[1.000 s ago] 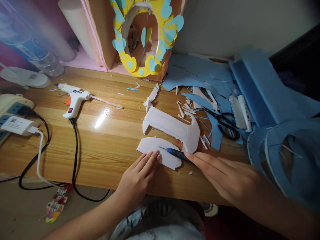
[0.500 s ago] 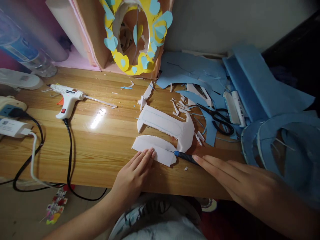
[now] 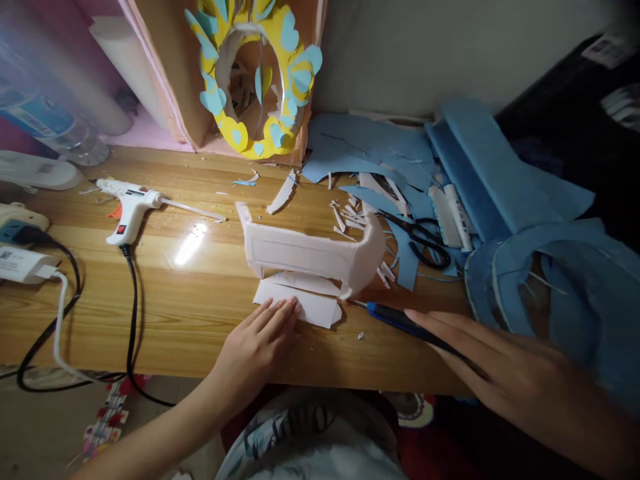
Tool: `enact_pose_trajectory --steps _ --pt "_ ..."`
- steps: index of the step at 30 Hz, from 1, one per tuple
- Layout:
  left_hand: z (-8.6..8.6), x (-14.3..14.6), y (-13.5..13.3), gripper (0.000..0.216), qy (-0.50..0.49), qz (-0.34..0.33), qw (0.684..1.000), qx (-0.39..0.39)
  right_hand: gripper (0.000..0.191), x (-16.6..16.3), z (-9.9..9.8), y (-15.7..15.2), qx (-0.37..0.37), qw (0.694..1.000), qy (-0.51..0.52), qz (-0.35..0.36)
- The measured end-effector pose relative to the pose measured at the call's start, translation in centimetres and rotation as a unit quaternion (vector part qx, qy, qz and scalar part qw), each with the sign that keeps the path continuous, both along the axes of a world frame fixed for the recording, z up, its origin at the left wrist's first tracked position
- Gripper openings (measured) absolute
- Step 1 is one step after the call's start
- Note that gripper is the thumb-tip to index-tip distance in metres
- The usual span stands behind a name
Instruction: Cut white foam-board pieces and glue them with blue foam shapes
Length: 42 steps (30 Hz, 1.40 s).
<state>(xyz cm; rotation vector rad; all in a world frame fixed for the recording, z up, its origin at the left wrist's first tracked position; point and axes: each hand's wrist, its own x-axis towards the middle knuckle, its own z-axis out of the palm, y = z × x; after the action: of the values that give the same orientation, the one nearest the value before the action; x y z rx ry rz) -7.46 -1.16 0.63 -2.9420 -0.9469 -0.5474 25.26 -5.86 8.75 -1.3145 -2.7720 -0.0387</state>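
Observation:
My left hand (image 3: 263,340) lies with its fingers stretched flat on a small white foam-like piece (image 3: 313,309), pressing it to the wooden table. In my right hand (image 3: 495,360) is a craft knife (image 3: 395,317) with a blue and black handle. Its thin metal tip points left, just off the small piece's right end. Right behind that piece, a larger white cut-out (image 3: 300,252) stands tilted up, with a faint outline drawn on its face. One arm of it curves down at the right, close to the knife tip.
A white glue gun (image 3: 130,203) with a black cord lies left. Black scissors (image 3: 417,233), white scraps (image 3: 345,217) and blue sheets (image 3: 370,143) cover the right back. Blue rings (image 3: 510,257) sit near my right arm. A box with a yellow heart-covered frame (image 3: 257,148) stands behind.
The larger white cut-out has tipped up from lying nearly flat. The knife tip has come off the small piece to its right, and my right hand has drawn back slightly.

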Motion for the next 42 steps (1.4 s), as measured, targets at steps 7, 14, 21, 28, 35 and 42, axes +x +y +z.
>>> enact_pose_trajectory --steps 7,14,21,28,35,42 --pt "0.9 0.9 3.3 0.035 0.058 -0.024 0.998 -0.024 0.05 -0.6 -2.8 0.3 -0.042 0.988 0.077 -0.124" --pt "1.5 1.0 3.8 0.03 0.103 -0.09 0.991 -0.007 0.034 0.2 -4.3 0.4 -0.046 0.957 0.153 -0.241" --pt "1.2 1.8 4.9 0.034 0.145 -0.061 0.987 -0.04 0.041 1.5 -8.5 2.2 0.012 0.863 0.272 -0.425" --pt "3.3 1.5 5.4 0.033 -0.143 0.043 0.967 -0.204 0.044 -2.0 -8.1 4.4 0.105 0.886 0.246 -0.379" --pt "3.8 3.2 4.6 0.032 -0.596 0.243 0.525 -0.557 0.027 -10.5 -4.6 4.4 -0.178 0.856 0.434 -0.218" --pt "2.9 3.8 3.8 0.031 -0.658 0.238 0.392 -0.598 0.018 -13.4 -4.3 5.5 -0.202 0.852 0.431 -0.219"
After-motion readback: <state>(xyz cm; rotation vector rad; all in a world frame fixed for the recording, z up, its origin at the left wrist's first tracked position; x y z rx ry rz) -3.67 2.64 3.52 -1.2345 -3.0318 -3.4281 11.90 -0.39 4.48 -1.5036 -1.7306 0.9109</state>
